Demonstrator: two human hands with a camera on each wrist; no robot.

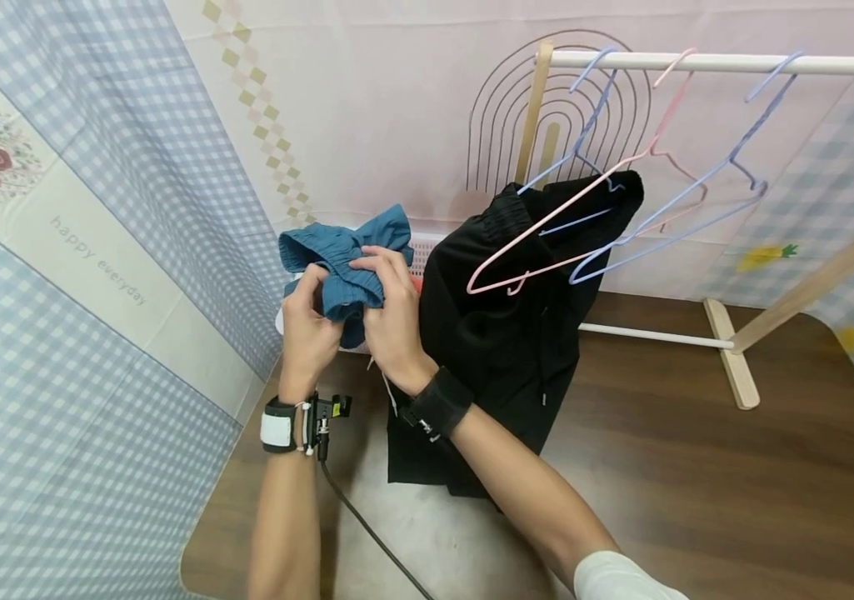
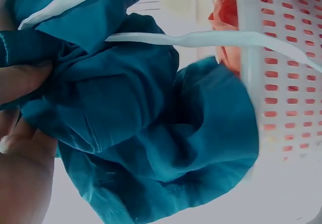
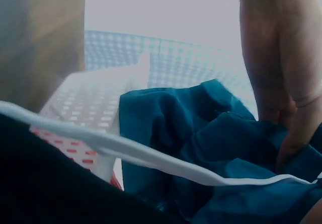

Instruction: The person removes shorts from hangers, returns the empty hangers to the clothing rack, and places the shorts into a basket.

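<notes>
Both hands are closed on a bunched teal garment [image 1: 347, 267], held up above the brown surface [image 1: 681, 475]: the left hand [image 1: 308, 327] grips its lower fold, the right hand [image 1: 389, 312] pinches it from above. Behind it, a white perforated basket [image 2: 282, 83] with something red inside is seen. Further right, a black garment [image 1: 505, 333] is draped beside pink and lilac hangers [image 1: 621, 217] on a rail [image 1: 726, 62].

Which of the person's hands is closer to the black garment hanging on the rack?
Right. The right hand grips the blue cloth just beside the black garment, its wrist almost against it. The left hand grips the cloth's far side, farther away.
</notes>
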